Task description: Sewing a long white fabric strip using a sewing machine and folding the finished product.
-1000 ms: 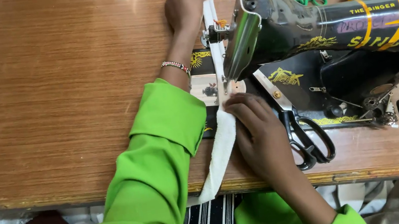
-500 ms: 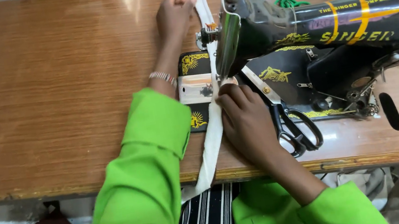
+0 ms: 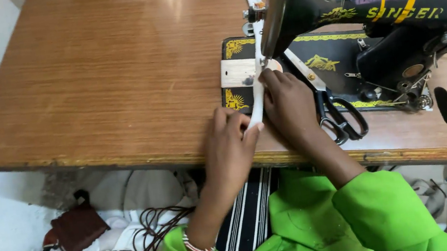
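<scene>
A narrow white fabric strip (image 3: 257, 93) lies lengthwise across the machine's bed.
</scene>
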